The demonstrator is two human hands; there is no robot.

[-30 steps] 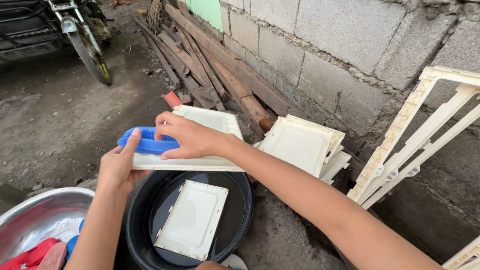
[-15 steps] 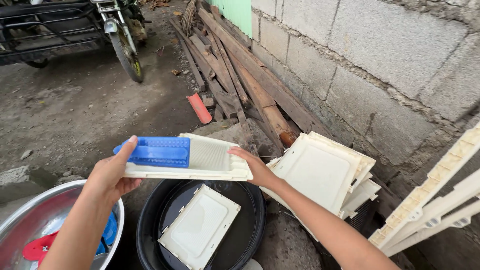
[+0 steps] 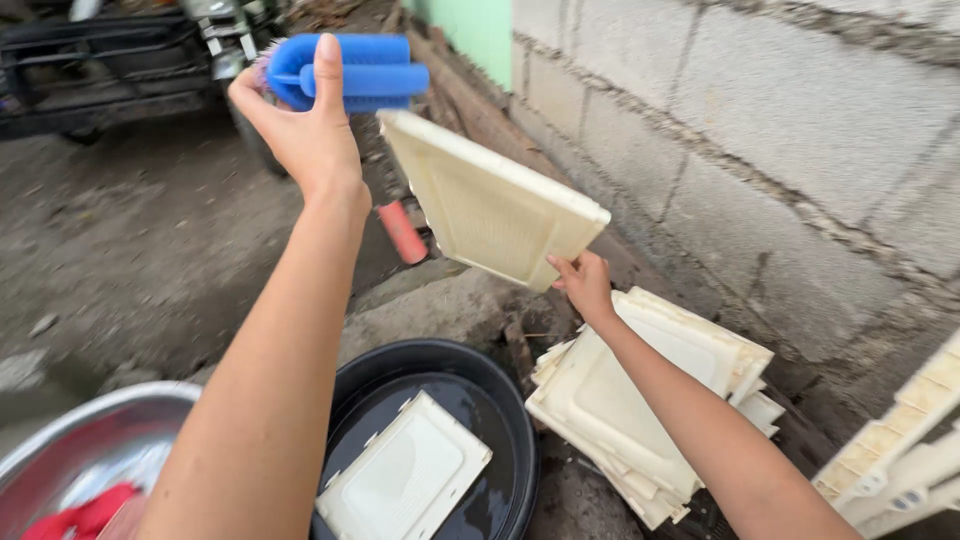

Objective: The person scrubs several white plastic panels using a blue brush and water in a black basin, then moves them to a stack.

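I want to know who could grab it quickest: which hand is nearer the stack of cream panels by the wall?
Right. The right hand holds a panel just above the stack; the left hand is raised high, gripping the blue brush.

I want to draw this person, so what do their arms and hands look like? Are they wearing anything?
Both arms are bare as far as the picture shows: no sleeves, gloves, watch or bracelets. The left hand and right hand show no rings that I can make out. The forearms are long and slim, and the fingernails look short and unpainted. The shoulders are out of view, so I cannot tell what top is worn.
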